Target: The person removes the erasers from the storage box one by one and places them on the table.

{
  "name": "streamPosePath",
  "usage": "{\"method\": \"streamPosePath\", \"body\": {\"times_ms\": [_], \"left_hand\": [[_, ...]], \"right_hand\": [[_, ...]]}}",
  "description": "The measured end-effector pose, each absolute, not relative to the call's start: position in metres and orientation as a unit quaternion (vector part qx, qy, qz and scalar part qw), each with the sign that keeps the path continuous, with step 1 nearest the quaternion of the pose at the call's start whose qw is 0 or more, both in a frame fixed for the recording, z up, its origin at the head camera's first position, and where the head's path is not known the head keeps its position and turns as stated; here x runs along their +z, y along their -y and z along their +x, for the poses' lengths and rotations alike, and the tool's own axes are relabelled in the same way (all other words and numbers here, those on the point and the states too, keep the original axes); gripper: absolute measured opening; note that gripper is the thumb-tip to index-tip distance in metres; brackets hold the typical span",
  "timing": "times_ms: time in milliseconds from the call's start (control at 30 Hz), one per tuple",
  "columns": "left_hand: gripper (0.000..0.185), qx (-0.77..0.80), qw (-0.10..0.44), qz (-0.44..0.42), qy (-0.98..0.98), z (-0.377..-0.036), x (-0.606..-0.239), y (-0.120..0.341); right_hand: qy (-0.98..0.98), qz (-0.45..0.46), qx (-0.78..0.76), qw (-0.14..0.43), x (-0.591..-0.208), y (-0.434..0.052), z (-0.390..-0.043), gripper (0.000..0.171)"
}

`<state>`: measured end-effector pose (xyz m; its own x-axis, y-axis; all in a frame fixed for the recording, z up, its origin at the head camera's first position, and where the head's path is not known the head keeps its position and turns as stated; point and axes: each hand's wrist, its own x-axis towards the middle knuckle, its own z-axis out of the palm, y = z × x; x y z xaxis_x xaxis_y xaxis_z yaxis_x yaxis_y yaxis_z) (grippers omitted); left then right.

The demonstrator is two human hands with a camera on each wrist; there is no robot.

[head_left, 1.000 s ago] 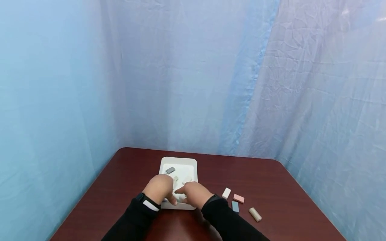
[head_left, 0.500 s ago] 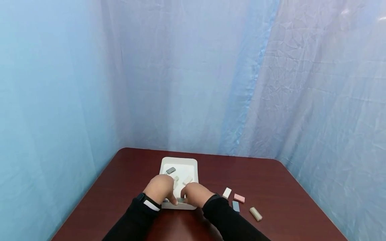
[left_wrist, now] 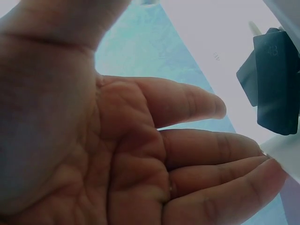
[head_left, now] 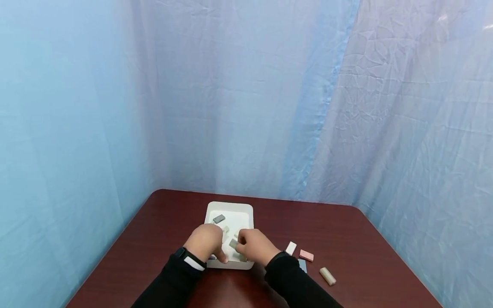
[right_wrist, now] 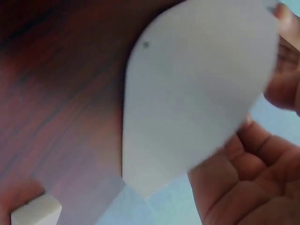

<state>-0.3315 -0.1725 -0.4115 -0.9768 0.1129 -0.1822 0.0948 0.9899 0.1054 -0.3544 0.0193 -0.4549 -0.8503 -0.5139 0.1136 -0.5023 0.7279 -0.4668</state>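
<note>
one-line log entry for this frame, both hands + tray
left hand: on near rim of white tray, fingers straight | right hand: pinches grey block over tray | loose blocks: on table right of tray

Tray (head_left: 230, 206) sat on bench (head_left: 161, 239), mid-left. Blocks lay in tray: one (head_left: 218, 218) at far left. Both hands over tray's near end, left hand (head_left: 205, 244) left of right hand (head_left: 256, 246). Four blocks (head_left: 307, 255) lay on bench right of tray.

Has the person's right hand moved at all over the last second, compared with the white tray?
Yes. The right hand has moved slightly farther over the white tray, away from its near rim, and now grips a grey block above the tray floor.
</note>
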Motion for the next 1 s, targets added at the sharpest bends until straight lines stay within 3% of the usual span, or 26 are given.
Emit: {"method": "streamPosePath", "body": {"times_ms": [233,367,467,767,1000], "left_hand": [[0.062,0.048,0.089,0.053,-0.993,-0.332,-0.411,0.172],[0.059,0.064,0.087,0.048,-0.993,-0.331,-0.410,0.175],[0.057,0.072,0.084,0.044,-0.993,-0.331,-0.409,0.177],[0.061,0.076,0.086,0.038,-0.993,-0.328,-0.407,0.175],[0.059,0.080,0.080,0.039,-0.993,-0.328,-0.405,0.175]], "right_hand": [[-0.922,-0.241,-0.303,-0.008,-0.429,-0.054,-0.337,0.011],[-0.922,-0.223,-0.311,0.054,-0.413,-0.080,-0.322,0.038],[-0.918,-0.219,-0.315,0.104,-0.409,-0.102,-0.313,0.049],[-0.939,-0.155,-0.294,0.086,-0.420,-0.164,-0.293,0.023],[-0.935,-0.224,-0.262,0.087,-0.440,-0.179,-0.280,0.012]]}}
